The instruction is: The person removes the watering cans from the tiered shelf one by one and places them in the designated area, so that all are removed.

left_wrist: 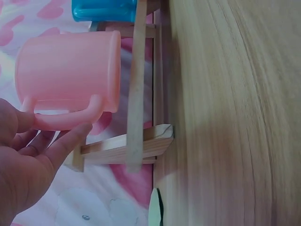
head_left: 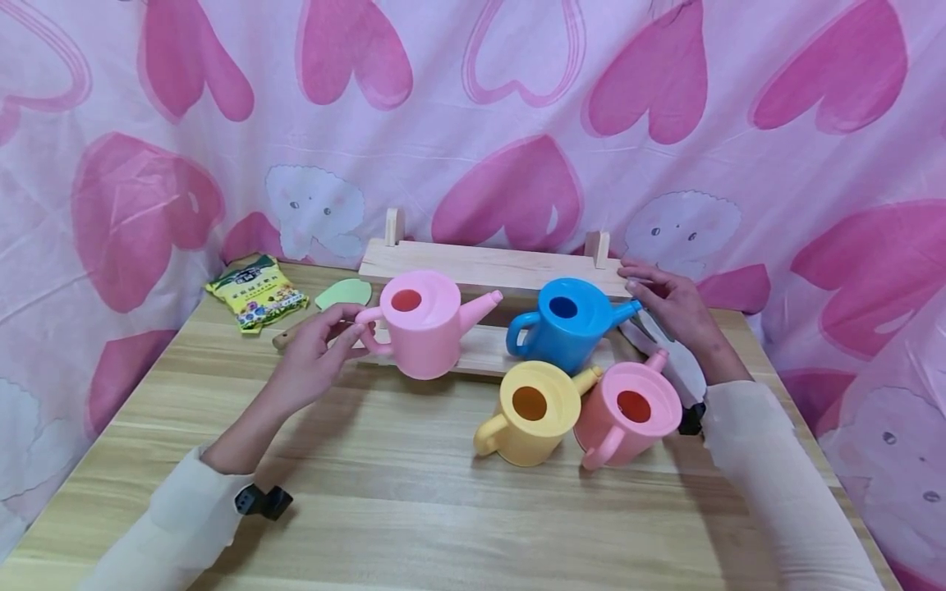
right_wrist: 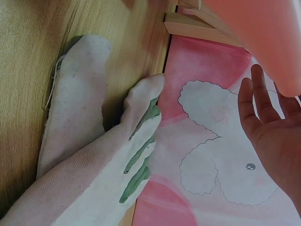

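Note:
My left hand (head_left: pixel 319 355) pinches the handle of a light pink watering can (head_left: pixel 427 336). In the left wrist view, a gap shows between this can (left_wrist: pixel 68 70) and the wooden rack board (left_wrist: pixel 135 94). A blue watering can (head_left: pixel 567 332) stands at the rack, its spout pointing right. Near that spout and the rack's right end is my right hand (head_left: pixel 676 308), its fingers extended, gripping nothing; whether it touches either cannot be told. In front stand a yellow watering can (head_left: pixel 534 410) and a darker pink one (head_left: pixel 631 414), side by side.
The two-level wooden rack (head_left: pixel 488 264) stands at the table's back, against a heart-printed curtain. A yellow packet (head_left: pixel 257 295) and a light green tool blade (head_left: pixel 343 294) with a wooden handle lie left. Green-marked white gloves (right_wrist: pixel 77 99) lie under the right arm.

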The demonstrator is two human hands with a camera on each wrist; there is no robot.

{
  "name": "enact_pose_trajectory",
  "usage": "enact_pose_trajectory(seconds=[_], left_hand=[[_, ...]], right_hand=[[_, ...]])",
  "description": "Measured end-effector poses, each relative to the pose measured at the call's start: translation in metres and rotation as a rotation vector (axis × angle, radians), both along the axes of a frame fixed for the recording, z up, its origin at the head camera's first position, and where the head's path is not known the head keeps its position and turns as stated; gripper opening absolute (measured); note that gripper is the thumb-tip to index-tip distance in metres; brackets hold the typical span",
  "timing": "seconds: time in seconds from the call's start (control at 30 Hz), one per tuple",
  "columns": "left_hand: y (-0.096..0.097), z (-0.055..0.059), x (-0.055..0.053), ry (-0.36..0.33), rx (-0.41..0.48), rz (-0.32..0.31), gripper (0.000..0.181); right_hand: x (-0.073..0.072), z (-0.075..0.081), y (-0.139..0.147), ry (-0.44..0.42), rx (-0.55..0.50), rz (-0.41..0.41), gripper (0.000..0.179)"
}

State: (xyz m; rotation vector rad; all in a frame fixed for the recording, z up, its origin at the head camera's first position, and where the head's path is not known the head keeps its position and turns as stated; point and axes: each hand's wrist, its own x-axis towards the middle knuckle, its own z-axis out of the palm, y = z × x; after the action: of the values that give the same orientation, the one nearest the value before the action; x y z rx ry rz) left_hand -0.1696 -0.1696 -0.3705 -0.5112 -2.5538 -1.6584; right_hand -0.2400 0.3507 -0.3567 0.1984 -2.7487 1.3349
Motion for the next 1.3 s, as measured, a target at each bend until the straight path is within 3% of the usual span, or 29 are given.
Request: enact_pose_trajectory(seconds=[0.37,0.53,0.8,0.97,1.3], left_hand=[[-0.016,0.01,0.03,-0.041,0.084,-0.05,0.025],[-0.016,0.011,0.044,-0.112,0.133,-0.072,0.026],[-0.011,0.0,0.061,-0.148,0.154,-0.1,0.026],[-0.01,-0.007,0.072,-0.166,0.164,-0.081,0.025],[-0.008,-0.025,0.079,-0.153,0.2,-0.121,0.023]], right_hand=[[0.0,0.0,0.0,-0.006,0.017,-0.007,0.049],[0.0,-0.001,0.001,-0.012,0.022,-0.014,0.05],[-0.002,-0.003,0.002,-0.022,0.023,-0.021,0.05],[-0.003,-0.002,-0.002,-0.02,0.02,-0.024,0.051],[0.0,-0.003,-0.002,-0.011,0.04,-0.037,0.057]])
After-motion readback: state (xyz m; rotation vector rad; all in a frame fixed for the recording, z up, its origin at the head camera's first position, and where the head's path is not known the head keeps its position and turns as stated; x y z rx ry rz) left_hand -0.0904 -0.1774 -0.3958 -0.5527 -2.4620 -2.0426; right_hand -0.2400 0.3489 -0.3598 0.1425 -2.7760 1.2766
